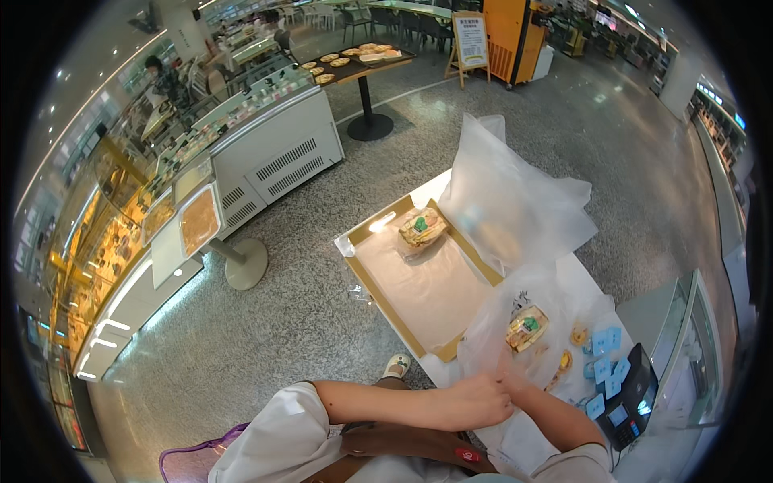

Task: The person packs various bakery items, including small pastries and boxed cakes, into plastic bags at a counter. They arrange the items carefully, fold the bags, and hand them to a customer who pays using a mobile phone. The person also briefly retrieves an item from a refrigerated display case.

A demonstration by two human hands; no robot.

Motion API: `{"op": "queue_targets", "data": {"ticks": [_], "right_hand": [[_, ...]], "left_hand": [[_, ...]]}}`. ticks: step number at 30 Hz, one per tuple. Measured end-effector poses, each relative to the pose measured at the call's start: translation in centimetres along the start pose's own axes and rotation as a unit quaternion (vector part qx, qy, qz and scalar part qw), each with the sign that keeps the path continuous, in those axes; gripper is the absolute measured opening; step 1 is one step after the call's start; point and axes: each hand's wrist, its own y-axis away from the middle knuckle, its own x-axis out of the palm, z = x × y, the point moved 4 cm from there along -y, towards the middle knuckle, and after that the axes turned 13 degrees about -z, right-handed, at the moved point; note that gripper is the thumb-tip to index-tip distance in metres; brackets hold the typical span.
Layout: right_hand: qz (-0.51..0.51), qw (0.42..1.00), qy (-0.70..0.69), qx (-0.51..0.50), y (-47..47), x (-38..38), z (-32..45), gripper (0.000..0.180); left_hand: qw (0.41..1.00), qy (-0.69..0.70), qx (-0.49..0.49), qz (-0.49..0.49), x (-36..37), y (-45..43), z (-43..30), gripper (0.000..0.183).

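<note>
My left hand [480, 401] is closed in a fist at the near edge of a translucent plastic bag [483, 338], its fingers against my right hand. My right hand [509, 371] is partly covered by that bag; its fingers are blurred, and what they hold cannot be told. Just beyond lies a wrapped sandwich-like food pack [527, 329] with a green label, seen through the plastic. A similar wrapped pack [423, 227] rests at the far end of a shallow tray [398, 324] with a gold-brown rim and paper lining. Small round tarts [564, 361] lie right of the bag.
A large translucent bag [513, 193] stands beyond the tray. Blue-lidded small packs [603, 369] and a black payment terminal [634, 392] are at right. A refrigerated counter [284, 163], a pedestal table [365, 90] with baked goods and a display case [115, 241] stand across the floor.
</note>
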Motion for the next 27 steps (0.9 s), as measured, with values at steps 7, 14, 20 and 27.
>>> {"op": "queue_targets", "data": {"ticks": [7,14,20,27], "right_hand": [[0.039,0.998,-0.049,0.032,0.5,-2.8,0.3,0.022],[0.0,0.995,-0.095,0.031,1.8,-6.6,-2.2,0.031],[-0.102,0.914,-0.391,0.041,11.4,-18.2,-2.8,0.037],[-0.389,0.713,-0.349,0.467,29.3,-12.6,-17.0,0.028]], "left_hand": [[0.998,-0.036,0.009,0.046,0.6,-0.1,-1.2,0.008],[0.995,-0.022,-0.005,0.093,1.4,-1.3,-1.7,0.006],[0.982,-0.049,-0.117,0.142,-0.8,-2.3,-1.9,0.021],[0.972,-0.103,-0.132,0.164,1.1,-3.7,-3.8,0.014]]}}
